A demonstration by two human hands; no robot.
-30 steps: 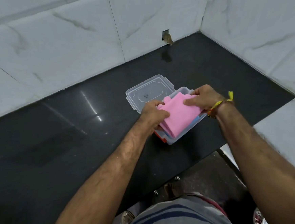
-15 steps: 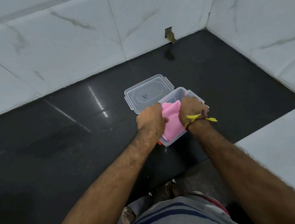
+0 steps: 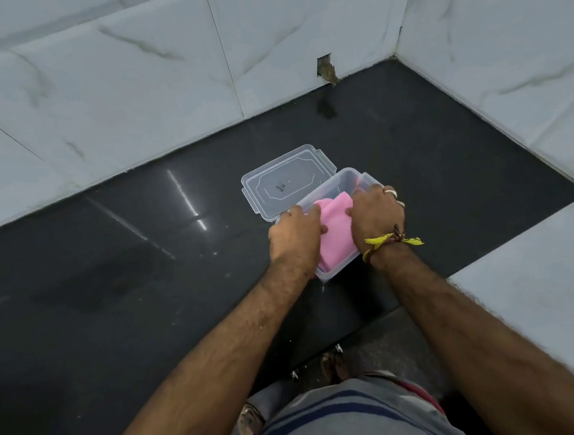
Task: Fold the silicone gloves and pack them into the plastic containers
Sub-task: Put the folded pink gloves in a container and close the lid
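The pink glove (image 3: 337, 237) is folded and sits inside the clear container (image 3: 331, 188), a little right of the middle of the frame. The left hand (image 3: 296, 239) and the right hand (image 3: 376, 219) press down on it from both sides. The fingers of both hands are bent and lie on the pink glove, pushing it in, with none closed tight around it. The container rests on the dark worktop (image 3: 112, 282). Its lid (image 3: 287, 179) lies flat just behind it, touching its far edge.

The glove looks soft and springy, so it may pop back up when the hands let go. Then the lid may not shut. A hard push on one side could also tip or slide the container, since the worktop looks smooth and shiny.

The hands hide much of the glove and the near rim. Something red and blue shows at the far end of the container, but it is too hidden to tell what it is. A mark on the lid cannot be read.
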